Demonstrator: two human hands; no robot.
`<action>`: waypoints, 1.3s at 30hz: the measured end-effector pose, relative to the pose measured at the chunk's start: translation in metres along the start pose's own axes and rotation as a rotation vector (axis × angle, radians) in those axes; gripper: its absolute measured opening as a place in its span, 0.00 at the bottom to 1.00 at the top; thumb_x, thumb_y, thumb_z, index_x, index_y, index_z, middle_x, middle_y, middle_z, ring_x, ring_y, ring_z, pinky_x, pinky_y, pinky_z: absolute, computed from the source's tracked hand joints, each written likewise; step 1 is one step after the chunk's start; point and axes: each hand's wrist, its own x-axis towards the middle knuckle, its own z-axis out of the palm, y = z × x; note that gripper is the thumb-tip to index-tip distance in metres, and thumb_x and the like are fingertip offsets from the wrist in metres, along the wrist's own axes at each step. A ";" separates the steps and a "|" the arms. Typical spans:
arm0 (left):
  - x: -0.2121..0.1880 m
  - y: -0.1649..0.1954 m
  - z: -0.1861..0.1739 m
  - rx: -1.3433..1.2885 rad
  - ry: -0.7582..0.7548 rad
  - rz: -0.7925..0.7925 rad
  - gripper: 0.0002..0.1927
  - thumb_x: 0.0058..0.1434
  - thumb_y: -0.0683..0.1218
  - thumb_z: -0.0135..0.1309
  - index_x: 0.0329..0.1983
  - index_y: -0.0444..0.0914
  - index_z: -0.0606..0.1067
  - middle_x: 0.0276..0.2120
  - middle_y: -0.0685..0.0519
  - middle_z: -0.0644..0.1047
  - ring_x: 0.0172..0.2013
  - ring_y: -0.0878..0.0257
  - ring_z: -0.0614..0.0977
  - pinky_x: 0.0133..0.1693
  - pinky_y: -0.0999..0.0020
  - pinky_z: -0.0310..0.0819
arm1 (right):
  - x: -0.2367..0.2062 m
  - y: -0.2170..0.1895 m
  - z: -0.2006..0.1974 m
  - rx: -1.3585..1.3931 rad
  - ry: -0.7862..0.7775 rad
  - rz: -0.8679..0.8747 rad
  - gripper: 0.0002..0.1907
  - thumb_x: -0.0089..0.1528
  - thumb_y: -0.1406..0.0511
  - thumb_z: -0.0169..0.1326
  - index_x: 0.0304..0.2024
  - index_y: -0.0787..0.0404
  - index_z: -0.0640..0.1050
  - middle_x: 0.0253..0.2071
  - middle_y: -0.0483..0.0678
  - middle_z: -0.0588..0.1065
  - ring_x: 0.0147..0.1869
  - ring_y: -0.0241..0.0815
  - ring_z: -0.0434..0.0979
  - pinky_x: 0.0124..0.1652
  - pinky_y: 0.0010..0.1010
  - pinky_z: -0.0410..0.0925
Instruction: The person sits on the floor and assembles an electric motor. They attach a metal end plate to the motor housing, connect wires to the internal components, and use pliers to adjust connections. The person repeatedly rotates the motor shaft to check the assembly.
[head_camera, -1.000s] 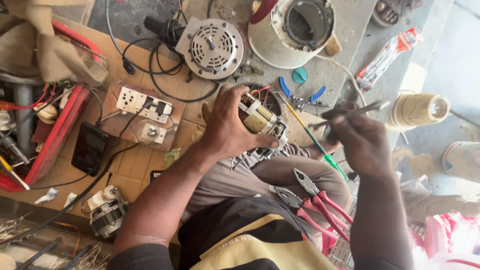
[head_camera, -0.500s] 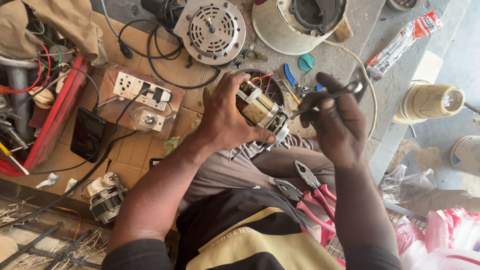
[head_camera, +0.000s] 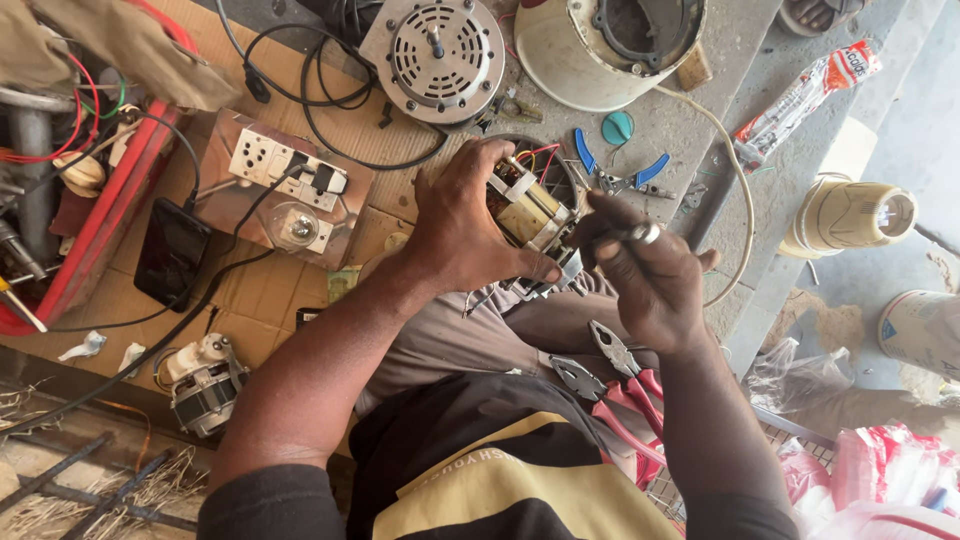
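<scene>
Your right hand (head_camera: 645, 275) has closed in on the small motor (head_camera: 528, 215) until its fingers (head_camera: 600, 215) sit just beside it; a second ago it was off to the side. The green-handled screwdriver it pinched has dropped out of sight. Your left hand (head_camera: 470, 225) now covers more of the motor's side.

Your left hand (head_camera: 465, 235) grips a brass-yellow motor core (head_camera: 525, 210) with red wires; blue-handled cutters (head_camera: 620, 175) sit just past your right hand (head_camera: 645, 270), red-handled pliers (head_camera: 625, 385) below it.
</scene>
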 end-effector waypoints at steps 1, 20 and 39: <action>0.000 0.000 0.000 -0.010 -0.003 -0.005 0.67 0.30 0.73 0.77 0.65 0.32 0.63 0.56 0.43 0.73 0.59 0.48 0.75 0.60 0.44 0.63 | 0.001 -0.002 0.000 -0.076 -0.025 -0.023 0.19 0.73 0.69 0.52 0.65 0.69 0.72 0.49 0.50 0.78 0.49 0.36 0.76 0.51 0.29 0.70; -0.001 -0.004 0.001 0.041 -0.048 -0.011 0.70 0.31 0.79 0.72 0.67 0.34 0.60 0.57 0.43 0.70 0.61 0.48 0.72 0.60 0.36 0.57 | 0.011 -0.010 -0.007 -0.210 -0.129 -0.054 0.20 0.72 0.66 0.54 0.64 0.69 0.73 0.47 0.50 0.79 0.49 0.36 0.78 0.50 0.27 0.72; -0.002 0.000 0.001 0.037 -0.040 -0.029 0.68 0.30 0.72 0.78 0.66 0.34 0.61 0.57 0.41 0.69 0.61 0.45 0.71 0.59 0.35 0.58 | 0.012 0.011 -0.008 0.419 0.347 0.030 0.24 0.75 0.70 0.45 0.73 0.69 0.60 0.45 0.53 0.75 0.43 0.42 0.76 0.42 0.29 0.70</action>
